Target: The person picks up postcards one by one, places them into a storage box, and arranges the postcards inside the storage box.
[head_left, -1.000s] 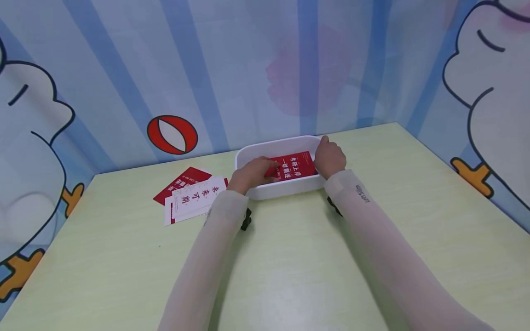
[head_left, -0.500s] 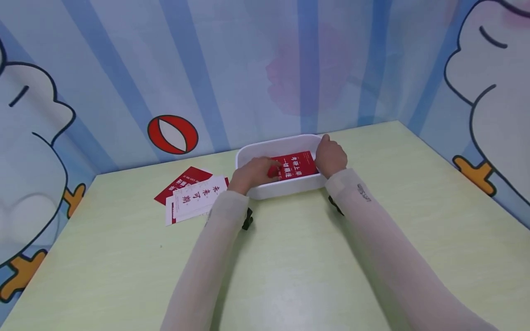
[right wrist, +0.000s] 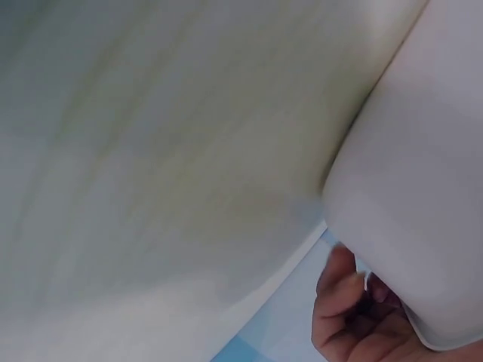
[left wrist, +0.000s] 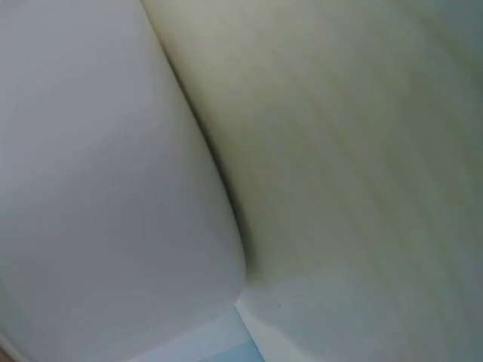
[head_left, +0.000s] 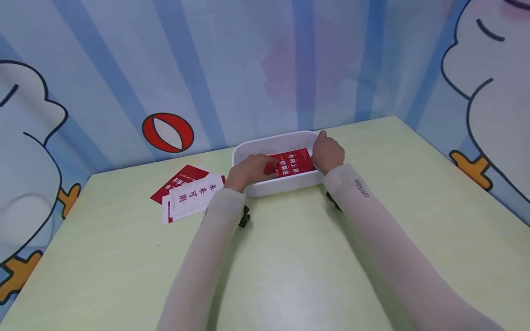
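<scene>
Since a second ago my left hand [head_left: 248, 169] has curled in over the red card's [head_left: 295, 163] left end, pinching it inside the white tray [head_left: 273, 188]. My right hand [head_left: 328, 155] grips the tray's right rim; I'd keep that steady. Loose cards [head_left: 188, 196] lie left of my grip, well apart.

Bright even light, soft shadows under the arms, head view sharp, wrist views blurred close-ups
</scene>
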Demonstrator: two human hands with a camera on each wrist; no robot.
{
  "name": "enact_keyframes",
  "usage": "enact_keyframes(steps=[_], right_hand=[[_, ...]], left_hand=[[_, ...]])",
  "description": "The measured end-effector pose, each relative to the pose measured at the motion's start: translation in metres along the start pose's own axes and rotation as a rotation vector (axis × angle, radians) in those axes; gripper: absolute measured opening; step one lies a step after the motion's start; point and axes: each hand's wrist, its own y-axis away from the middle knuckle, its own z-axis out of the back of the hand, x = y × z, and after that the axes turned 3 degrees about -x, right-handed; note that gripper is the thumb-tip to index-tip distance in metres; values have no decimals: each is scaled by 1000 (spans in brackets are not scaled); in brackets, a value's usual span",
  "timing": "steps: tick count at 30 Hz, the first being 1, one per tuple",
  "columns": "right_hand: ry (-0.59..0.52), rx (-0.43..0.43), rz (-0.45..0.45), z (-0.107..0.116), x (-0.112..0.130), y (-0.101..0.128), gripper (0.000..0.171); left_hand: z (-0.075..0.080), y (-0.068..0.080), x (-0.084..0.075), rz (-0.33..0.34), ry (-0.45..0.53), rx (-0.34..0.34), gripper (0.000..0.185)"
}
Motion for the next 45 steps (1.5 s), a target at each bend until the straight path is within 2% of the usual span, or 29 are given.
enact_keyframes(steps=[8, 16, 20, 25, 31, 37, 41, 45], right_hand=[[-8, 20, 2, 1, -3, -3, 57], [-215, 124, -42, 4, -10, -9, 60], [-265, 131, -67, 4, -12, -9, 58], [-283, 132, -73, 5, -11, -7, 56], [-265, 119, -70, 7, -8, -7, 57], [-146, 71, -52, 4, -6, -6, 58], [-122, 32, -58, 3, -8, -7, 55], [-97, 5, -58, 7, -10, -7, 53]], left_hand=[[0, 2, 0, -5, 6, -15, 55], [-1, 1, 1, 43, -4, -28, 62], [-3, -1, 2, 23, -15, -65, 60], [-2, 0, 3, -16, -6, -144, 52], [2, 3, 4, -39, -25, -232, 47], [9, 8, 4, -13, -1, -364, 43], [19, 11, 8, 8, 81, -422, 43], [31, 15, 14, 23, 162, -437, 45]])
